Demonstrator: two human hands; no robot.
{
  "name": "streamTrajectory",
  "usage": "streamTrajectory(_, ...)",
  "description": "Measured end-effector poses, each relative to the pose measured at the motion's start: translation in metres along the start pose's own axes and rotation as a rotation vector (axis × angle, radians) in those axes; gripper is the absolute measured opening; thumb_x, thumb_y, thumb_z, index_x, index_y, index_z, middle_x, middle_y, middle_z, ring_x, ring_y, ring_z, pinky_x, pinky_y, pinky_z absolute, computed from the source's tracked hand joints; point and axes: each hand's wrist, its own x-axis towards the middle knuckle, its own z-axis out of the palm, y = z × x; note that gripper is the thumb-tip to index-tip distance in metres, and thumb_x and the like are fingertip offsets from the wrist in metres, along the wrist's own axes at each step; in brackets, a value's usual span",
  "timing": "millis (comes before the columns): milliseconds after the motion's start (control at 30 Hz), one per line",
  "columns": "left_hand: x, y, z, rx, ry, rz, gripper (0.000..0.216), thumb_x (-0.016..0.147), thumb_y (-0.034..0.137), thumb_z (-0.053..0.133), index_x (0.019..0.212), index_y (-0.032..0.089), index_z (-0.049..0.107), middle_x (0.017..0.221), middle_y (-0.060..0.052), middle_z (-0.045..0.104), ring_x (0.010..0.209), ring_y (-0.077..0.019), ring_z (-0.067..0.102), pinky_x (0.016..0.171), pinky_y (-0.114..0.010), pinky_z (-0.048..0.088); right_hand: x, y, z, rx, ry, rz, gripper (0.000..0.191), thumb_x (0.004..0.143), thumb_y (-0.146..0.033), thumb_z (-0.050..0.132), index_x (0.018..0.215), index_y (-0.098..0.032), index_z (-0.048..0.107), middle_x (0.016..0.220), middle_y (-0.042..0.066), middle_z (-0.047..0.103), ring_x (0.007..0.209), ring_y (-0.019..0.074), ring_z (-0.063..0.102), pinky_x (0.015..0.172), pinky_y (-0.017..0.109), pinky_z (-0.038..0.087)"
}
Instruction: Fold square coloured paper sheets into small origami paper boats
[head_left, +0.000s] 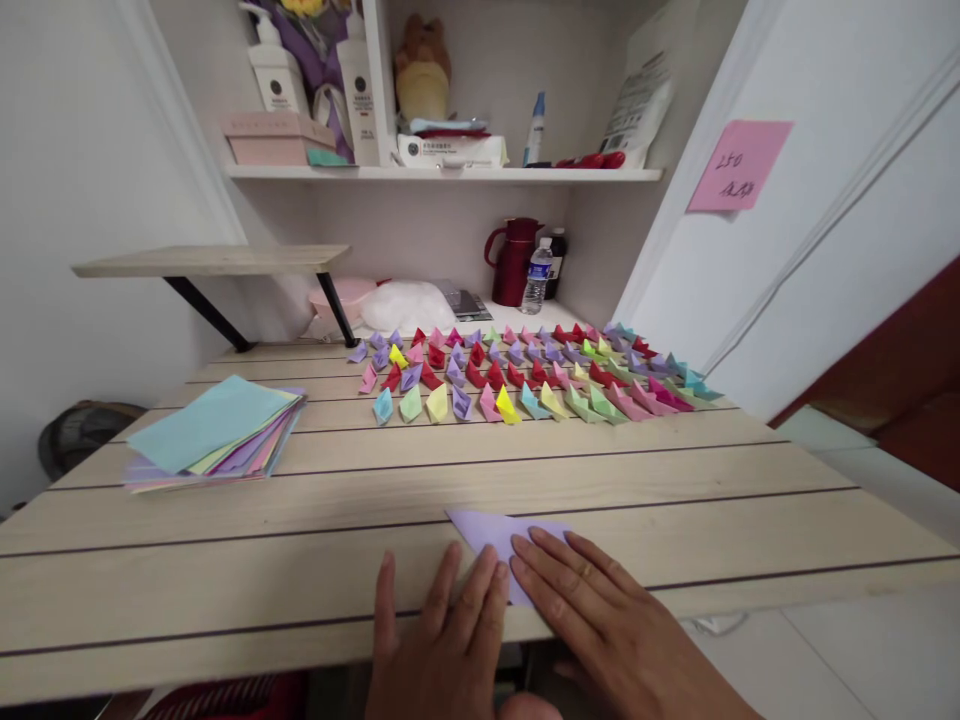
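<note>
A purple sheet of paper (487, 527), folded to a pointed shape, lies flat near the front edge of the table. My left hand (450, 630) rests with fingers stretched out, its index and middle fingertips touching the paper's left part. Flat across the paper's right side lies my right hand (592, 600), fingers extended and covering much of it. Neither hand grips anything. How the paper's covered part is folded cannot be seen.
Rows of small folded paper boats (495, 375) stand at the back of the table (360, 500). A stack of coloured paper (217, 425) lies at left, near a small raised shelf (217, 260). Behind are a dark red jug (514, 265) and a water bottle (536, 278).
</note>
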Motion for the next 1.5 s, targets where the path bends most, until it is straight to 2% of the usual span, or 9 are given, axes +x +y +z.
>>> streamTrajectory(300,0.011,-0.023,-0.018,0.151,-0.199,-0.079,0.059,0.093,0.051,0.053,0.147,0.028,0.045,0.147,-0.003,0.056,0.135,-0.0293,0.051,0.118,-0.061,-0.019,-0.001,-0.003,0.002,-0.001,0.002,0.031,0.072,0.083,-0.004,0.052,0.153,-0.012,0.037,0.158,0.01,0.041,0.143,0.0298,0.042,0.11,0.051,0.046)
streamTrajectory(500,0.016,-0.013,-0.013,0.269,-0.018,-0.089,0.054,0.095,0.044,0.05,0.137,0.01,0.055,0.143,-0.018,0.059,0.131,-0.0335,0.054,0.119,-0.067,-0.004,0.001,-0.003,0.003,-0.01,-0.008,0.038,0.071,0.085,-0.004,0.048,0.154,-0.014,0.035,0.158,0.007,0.041,0.144,0.0277,0.042,0.109,0.048,0.048)
streamTrajectory(600,0.016,-0.007,-0.008,0.177,0.083,-0.049,0.048,0.094,0.04,0.054,0.138,0.02,0.055,0.147,-0.012,0.056,0.146,-0.0267,0.037,0.122,-0.063,0.004,0.0,-0.001,-0.001,0.006,-0.028,0.033,0.063,0.094,-0.013,0.048,0.155,-0.016,0.033,0.159,0.008,0.04,0.144,0.0277,0.041,0.111,0.048,0.046)
streamTrajectory(733,0.008,-0.007,0.001,0.064,0.045,0.103,0.039,0.098,0.038,0.047,0.134,0.027,0.058,0.142,0.0,0.062,0.152,-0.0136,0.022,0.125,-0.056,-0.002,-0.003,0.004,-0.014,0.144,-0.054,-0.016,0.051,0.1,-0.022,0.05,0.15,-0.022,0.041,0.154,0.006,0.049,0.144,0.0266,0.04,0.114,0.05,0.04)
streamTrajectory(867,-0.005,-0.005,0.006,0.075,0.006,0.109,0.044,0.096,0.028,0.046,0.139,0.023,0.054,0.147,-0.002,0.057,0.153,-0.0151,0.018,0.126,-0.053,-0.001,0.002,0.011,-0.031,0.392,-0.062,0.06,0.048,0.099,-0.025,0.056,0.146,-0.022,0.046,0.141,0.009,0.061,0.133,0.0228,0.051,0.111,0.043,0.041)
streamTrajectory(1100,-0.008,0.005,-0.002,0.032,-0.041,0.028,0.046,0.096,0.033,0.047,0.141,0.023,0.052,0.15,-0.003,0.054,0.145,-0.0187,0.038,0.126,-0.049,0.0,0.018,0.037,-0.04,0.836,0.0,0.176,0.03,0.104,-0.04,0.047,0.126,-0.025,0.062,0.121,0.009,0.068,0.116,0.0225,0.06,0.101,0.04,0.044)
streamTrajectory(1200,-0.007,0.006,-0.002,0.045,-0.057,0.028,0.047,0.096,0.03,0.046,0.142,0.022,0.051,0.15,-0.004,0.053,0.146,-0.0193,0.038,0.126,-0.05,0.0,0.021,0.04,-0.039,0.868,0.005,0.173,0.03,0.103,-0.042,0.047,0.121,-0.025,0.064,0.121,0.009,0.067,0.116,0.0228,0.06,0.103,0.041,0.043)
streamTrajectory(1367,-0.008,0.009,0.0,0.098,-0.026,0.018,0.052,0.093,0.018,0.047,0.144,0.022,0.049,0.153,-0.004,0.05,0.153,-0.0173,0.019,0.126,-0.052,0.003,0.025,0.036,-0.038,0.781,-0.021,0.239,0.02,0.101,-0.039,0.056,0.096,-0.023,0.067,0.111,0.006,0.068,0.109,0.0208,0.062,0.1,0.038,0.043)
streamTrajectory(1500,-0.007,0.008,0.0,0.102,-0.017,0.031,0.048,0.095,0.023,0.049,0.143,0.021,0.05,0.152,-0.005,0.051,0.154,-0.0168,0.015,0.126,-0.052,0.002,0.034,0.035,-0.032,0.663,-0.045,0.311,0.015,0.094,-0.037,0.067,0.093,-0.022,0.064,0.101,0.004,0.065,0.1,0.0215,0.06,0.09,0.037,0.046)
